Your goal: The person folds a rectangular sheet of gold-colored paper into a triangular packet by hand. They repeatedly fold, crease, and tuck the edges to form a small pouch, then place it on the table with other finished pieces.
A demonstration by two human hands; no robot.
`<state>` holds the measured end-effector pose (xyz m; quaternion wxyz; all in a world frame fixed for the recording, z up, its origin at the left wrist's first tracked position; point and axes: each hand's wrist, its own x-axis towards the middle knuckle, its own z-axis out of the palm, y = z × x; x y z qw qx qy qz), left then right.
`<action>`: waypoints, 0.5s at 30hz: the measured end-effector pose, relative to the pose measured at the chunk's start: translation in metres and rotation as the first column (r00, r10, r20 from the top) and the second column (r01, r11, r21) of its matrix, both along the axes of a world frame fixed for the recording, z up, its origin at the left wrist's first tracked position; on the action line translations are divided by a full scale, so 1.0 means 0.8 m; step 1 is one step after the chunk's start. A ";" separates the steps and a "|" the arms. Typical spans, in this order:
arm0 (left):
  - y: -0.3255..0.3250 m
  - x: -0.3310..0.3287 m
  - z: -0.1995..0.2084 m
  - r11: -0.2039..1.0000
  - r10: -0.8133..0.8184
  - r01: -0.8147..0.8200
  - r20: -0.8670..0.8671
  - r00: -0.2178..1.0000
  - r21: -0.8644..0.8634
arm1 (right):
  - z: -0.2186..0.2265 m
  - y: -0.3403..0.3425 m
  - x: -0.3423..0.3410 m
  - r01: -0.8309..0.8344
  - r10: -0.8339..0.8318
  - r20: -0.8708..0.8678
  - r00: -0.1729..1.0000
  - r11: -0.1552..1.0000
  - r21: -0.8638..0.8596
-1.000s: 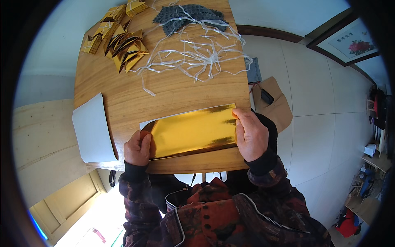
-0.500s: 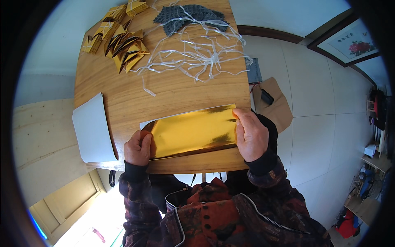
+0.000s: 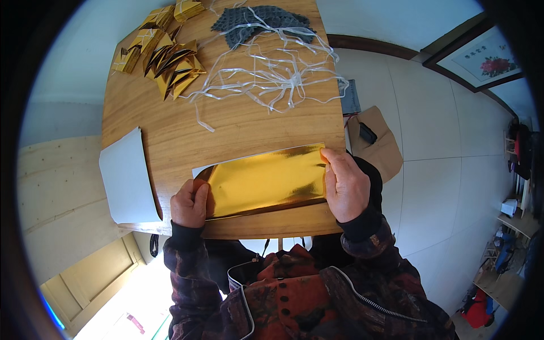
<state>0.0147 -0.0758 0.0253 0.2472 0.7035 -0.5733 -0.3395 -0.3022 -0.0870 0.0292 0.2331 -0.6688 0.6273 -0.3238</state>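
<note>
A shiny gold foil paper sheet (image 3: 263,178), folded over lengthwise with a thin pale edge showing along its far side, lies near the front edge of the wooden table (image 3: 243,130). My left hand (image 3: 190,205) pinches its left end between thumb and fingers, where the corner curls up. At the other end my right hand (image 3: 347,184) grips the upper right corner, thumb on top. The fingers under the paper are hidden. Left of my left hand rests a stack of white-backed sheets (image 3: 127,178).
Folded gold paper pieces (image 3: 175,65), some tied in bundles, sit at the far left. A tangle of white plastic ribbon (image 3: 292,82) spreads across the far right, beside a grey-green textured cloth (image 3: 260,22). Past the right edge lies brown cardboard (image 3: 382,144) with a black object on it.
</note>
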 end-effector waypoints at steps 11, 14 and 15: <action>-0.002 -0.004 0.004 1.000 -0.004 0.004 0.017 1.000 -0.014 | -0.001 0.000 0.000 0.004 -0.004 -0.023 1.000 1.000 -0.004; -0.003 -0.006 0.006 1.000 0.006 -0.006 -0.003 1.000 -0.010 | -0.007 0.000 0.000 -0.001 -0.002 -0.046 0.999 0.999 -0.055; -0.003 -0.007 0.007 1.000 0.016 -0.016 -0.018 1.000 0.006 | -0.009 0.000 0.000 -0.005 0.000 -0.057 0.998 0.997 -0.082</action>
